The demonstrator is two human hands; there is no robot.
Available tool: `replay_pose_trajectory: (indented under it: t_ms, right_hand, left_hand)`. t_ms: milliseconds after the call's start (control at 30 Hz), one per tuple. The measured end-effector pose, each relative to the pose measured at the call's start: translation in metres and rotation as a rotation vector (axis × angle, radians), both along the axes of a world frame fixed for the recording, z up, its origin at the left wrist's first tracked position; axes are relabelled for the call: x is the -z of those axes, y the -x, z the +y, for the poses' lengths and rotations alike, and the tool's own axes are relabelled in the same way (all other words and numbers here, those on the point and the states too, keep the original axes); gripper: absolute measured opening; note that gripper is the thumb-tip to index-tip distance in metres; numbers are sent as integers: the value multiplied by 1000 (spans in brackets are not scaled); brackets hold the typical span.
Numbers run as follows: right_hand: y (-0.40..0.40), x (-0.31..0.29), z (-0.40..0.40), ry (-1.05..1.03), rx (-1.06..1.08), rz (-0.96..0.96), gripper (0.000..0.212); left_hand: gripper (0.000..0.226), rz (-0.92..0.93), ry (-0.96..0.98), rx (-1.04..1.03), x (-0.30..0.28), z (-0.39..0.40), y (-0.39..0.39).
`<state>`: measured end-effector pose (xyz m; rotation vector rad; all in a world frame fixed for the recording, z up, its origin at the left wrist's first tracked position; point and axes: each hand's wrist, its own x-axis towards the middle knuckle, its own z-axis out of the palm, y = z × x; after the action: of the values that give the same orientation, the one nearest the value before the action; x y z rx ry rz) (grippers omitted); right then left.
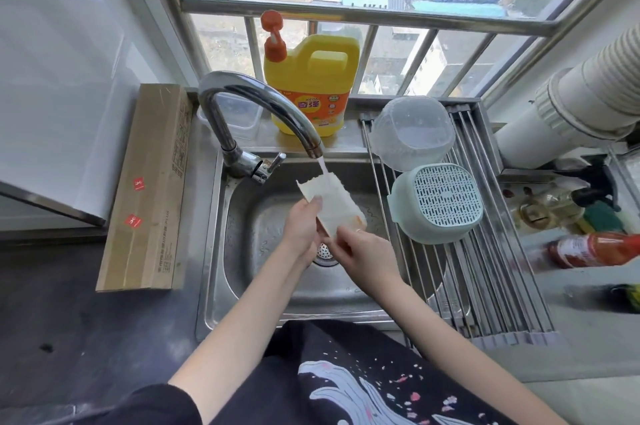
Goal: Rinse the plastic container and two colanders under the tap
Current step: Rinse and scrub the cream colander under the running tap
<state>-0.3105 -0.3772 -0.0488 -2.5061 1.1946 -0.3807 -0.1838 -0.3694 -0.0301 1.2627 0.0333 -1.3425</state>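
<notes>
Water ran from the tap (313,144) onto a white cloth (334,204) that my left hand (303,227) and right hand (363,251) pinched; 2 colanders (438,204) already drained on the rack (485,268), container (239,116) behind the tap looked unrinsed.

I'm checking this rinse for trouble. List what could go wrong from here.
1. Water from the tap hits the tilted white container held by both hands, left and right, so it may splash past the sink.
2. The green colander sits upturned on the barred rack and might slide if bumped.
</notes>
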Motion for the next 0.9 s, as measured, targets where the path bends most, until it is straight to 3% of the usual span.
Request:
replay_pose_trajectory:
  t_ms: [100,233,433,567,733,833,900]
  right_hand:
    - [16,-6,3,-201,110,-201,43]
    - [38,-6,1,-226,269,-343,50]
    - [11,-37,-27,-90,202,-380,33]
    - [-34,-54,-74,-104,-42,-225,40]
    - [-69,-44,-91,-228,7,93,45]
    - [-55,-34,-73,-154,-104,141,57]
    - [-42,-29,-72,-187,-150,70,65]
  left_hand:
    - [21,-47,18,-18,-3,-6,-8]
    - [19,-149,-8,-16,-9,-21,-16]
    - [28,-621,-136,204,-9,-31,-21]
    - [34,-832,-132,350,-21,-28,-26]
    - [25,-956,-105,245,-29,-25,-29]
    - [31,-947,-140,219,-23,-22,-31]
    - [33,-954,-158,262,-21,-20,-28]
